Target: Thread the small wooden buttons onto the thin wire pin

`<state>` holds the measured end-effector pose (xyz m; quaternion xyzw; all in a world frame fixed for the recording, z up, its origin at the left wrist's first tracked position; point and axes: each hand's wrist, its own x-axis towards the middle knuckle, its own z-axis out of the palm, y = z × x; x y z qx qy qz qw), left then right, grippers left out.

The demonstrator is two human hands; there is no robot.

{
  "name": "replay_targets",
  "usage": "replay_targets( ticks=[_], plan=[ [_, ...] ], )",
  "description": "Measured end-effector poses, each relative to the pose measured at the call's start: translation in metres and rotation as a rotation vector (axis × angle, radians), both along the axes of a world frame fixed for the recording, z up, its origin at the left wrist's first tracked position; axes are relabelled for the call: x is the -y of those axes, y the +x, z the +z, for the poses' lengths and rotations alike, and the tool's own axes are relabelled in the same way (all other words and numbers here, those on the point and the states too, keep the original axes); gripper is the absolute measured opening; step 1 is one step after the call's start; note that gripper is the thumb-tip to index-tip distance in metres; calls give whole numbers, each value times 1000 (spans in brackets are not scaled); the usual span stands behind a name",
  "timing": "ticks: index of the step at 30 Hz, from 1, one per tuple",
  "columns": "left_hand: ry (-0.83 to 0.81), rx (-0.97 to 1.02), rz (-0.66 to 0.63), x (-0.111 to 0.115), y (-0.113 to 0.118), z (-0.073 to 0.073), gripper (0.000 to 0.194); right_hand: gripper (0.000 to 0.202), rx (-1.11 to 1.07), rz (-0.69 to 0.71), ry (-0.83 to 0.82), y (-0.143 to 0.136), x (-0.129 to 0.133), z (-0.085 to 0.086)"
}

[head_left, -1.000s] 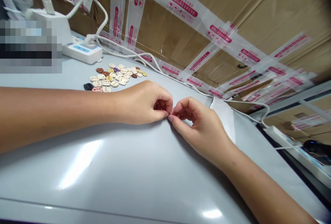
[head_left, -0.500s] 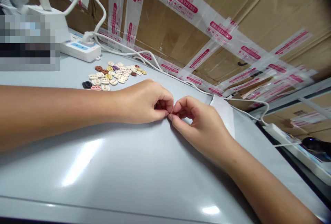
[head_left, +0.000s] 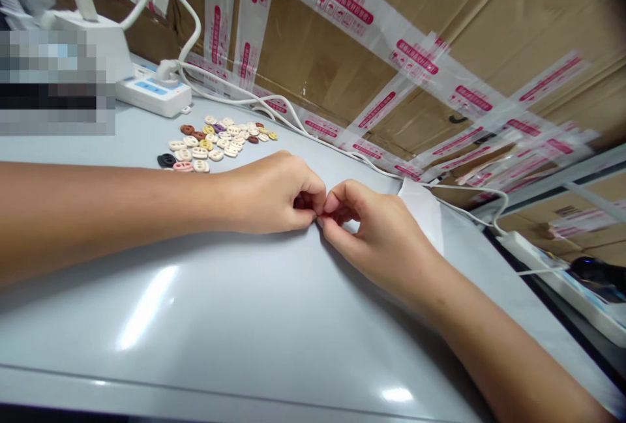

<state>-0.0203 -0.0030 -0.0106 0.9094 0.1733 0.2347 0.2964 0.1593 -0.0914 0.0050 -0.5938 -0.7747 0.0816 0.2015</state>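
My left hand (head_left: 281, 193) reaches in from the left, its thumb and fingers pinched together just above the grey table (head_left: 235, 319). My right hand (head_left: 379, 231) meets it fingertip to fingertip, also in a pinch. Whatever lies between the fingertips is too small and hidden to make out. Beyond my left wrist lies a loose group of small buttons (head_left: 199, 152), mostly cream, with some yellow, brown and purple ones. A black button (head_left: 166, 160) and a pink button (head_left: 183, 166) lie at its near edge.
A white power strip (head_left: 156, 94) with a plug stands at the back left. White cables (head_left: 293, 113) run along taped cardboard boxes (head_left: 313, 51). White paper (head_left: 423, 211) lies beyond my right hand. Another power strip (head_left: 562, 286) is at the right edge.
Both hands stay together in nearly the same place, with only a slight shift of the fingers. The buttons have not moved on the table.
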Motion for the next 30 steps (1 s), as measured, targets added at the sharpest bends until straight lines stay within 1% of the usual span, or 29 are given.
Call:
replay_targets(
  ticks=[13,22,30],
  plan=[
    [-34,-1,-21,-1,2,-2,20,13,78,33,-31,-2,-3,5],
    [28,23,-36,-3,3,-7,15,15,153,65,-14,-4,-7,10],
    [48,13,-54,-4,3,-7,16,15,168,72,-20,-6,-9,11]
  ],
)
